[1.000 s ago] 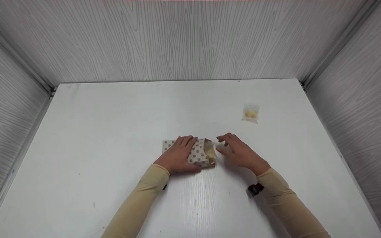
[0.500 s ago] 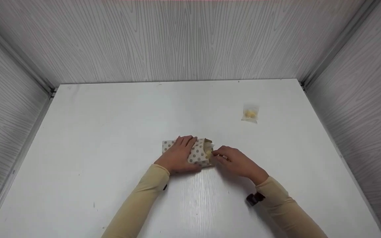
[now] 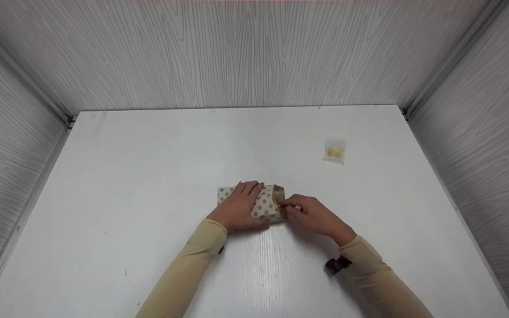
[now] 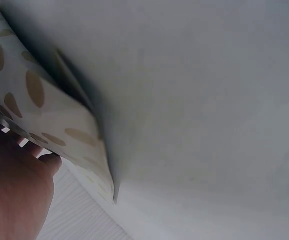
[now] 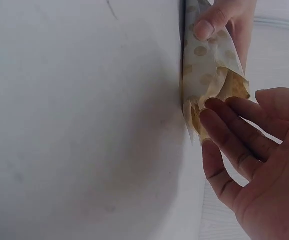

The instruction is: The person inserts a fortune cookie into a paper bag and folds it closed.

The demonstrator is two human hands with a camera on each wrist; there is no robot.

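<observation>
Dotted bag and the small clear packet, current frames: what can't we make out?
- Inside of the dotted bag: head and right wrist views, right hand partly blocks the opening.
- Bag's middle: head view, under the left hand.
- Bag's far end: right wrist view, cut off by top edge.
- Contents of the small clear packet: head view, too small to identify.

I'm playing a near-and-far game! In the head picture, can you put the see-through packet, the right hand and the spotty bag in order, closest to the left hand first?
1. Spotty bag: touching, underneath the left hand.
2. Right hand: to the right, at the bag's open end.
3. See-through packet: farthest, further back on the right.
</observation>
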